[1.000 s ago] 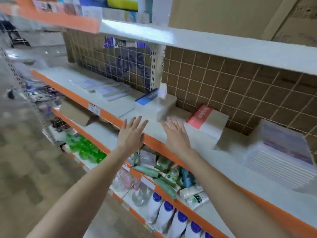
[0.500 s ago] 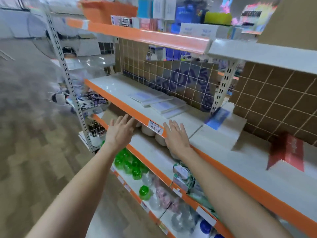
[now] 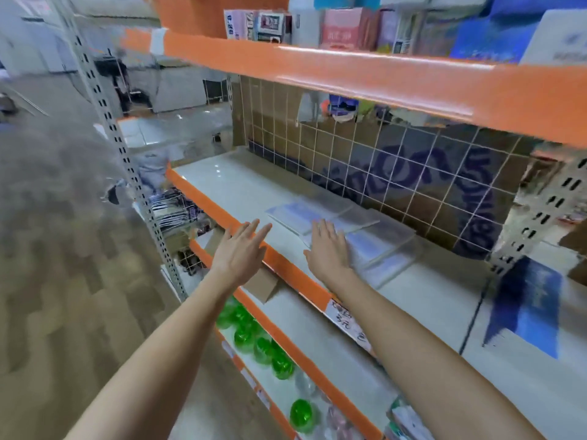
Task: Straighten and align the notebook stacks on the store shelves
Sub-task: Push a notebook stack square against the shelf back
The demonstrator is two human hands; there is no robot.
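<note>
Thin pale-blue notebooks [image 3: 374,239] lie fanned out and skewed on the white middle shelf [image 3: 241,192], against the wire grid back. My right hand [image 3: 328,249] is over their near left corner, fingers straight and together, apparently touching the covers. My left hand [image 3: 239,250] hovers flat above the shelf's orange front edge [image 3: 286,271], left of the notebooks, holding nothing. A blue-covered stack [image 3: 527,306] lies further right on the same shelf.
An orange-edged upper shelf [image 3: 381,77] with upright books hangs overhead. Green round bottles [image 3: 263,344] fill the lower shelf, beside a cardboard piece [image 3: 260,285]. A perforated metal upright [image 3: 127,173] stands left, another [image 3: 536,217] right. Wood-look floor lies to the left.
The view swung left along the shelf. Both hands moved from the shelf's front edge toward the flat pale notebooks; the right hand now reaches them.
</note>
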